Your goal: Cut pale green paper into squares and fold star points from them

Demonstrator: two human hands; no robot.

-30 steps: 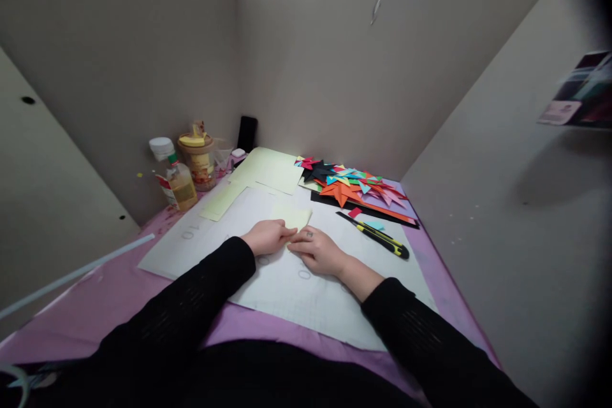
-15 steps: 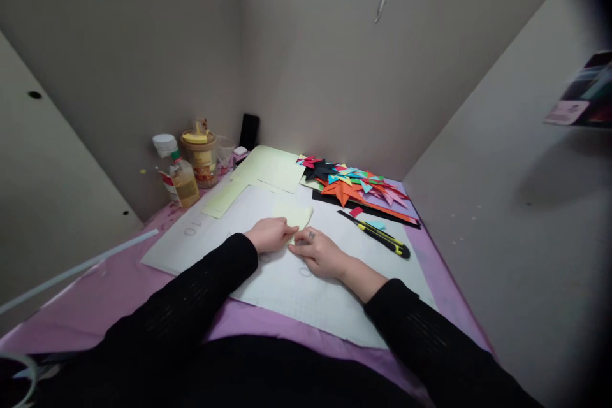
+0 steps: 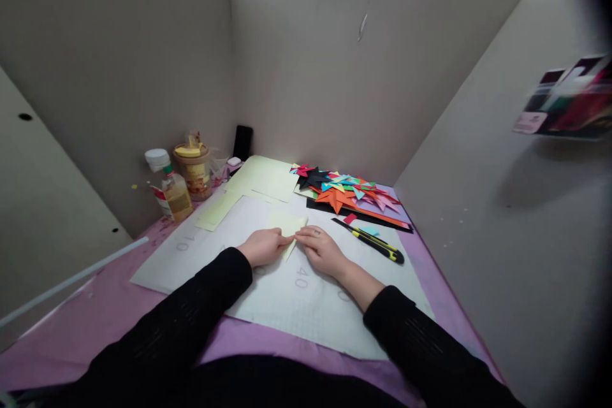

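A pale yellow sheet of paper (image 3: 291,224) with a folded edge lies on the white sheet with pencilled numbers (image 3: 277,319). My left hand (image 3: 262,247) presses its pointing finger on the paper, the other fingers curled. Against the paper's right edge, my right hand (image 3: 322,251) holds its fingers pressed together, a ring on one of them. The fingertips of both hands nearly meet over the fold, and part of the paper is hidden beneath them.
A cutter knife (image 3: 377,245) lies right of my hands. Behind it are folded paper stars (image 3: 337,197) on coloured sheets. More pale yellow paper (image 3: 268,175) is at the back. A glue bottle (image 3: 176,197), a tub (image 3: 194,172) and a phone (image 3: 243,142) stand back left.
The camera view has tilted up a little. My right fingers have come up along the paper's right edge, level with my left fingertip, and more of the paper's lower tip shows.
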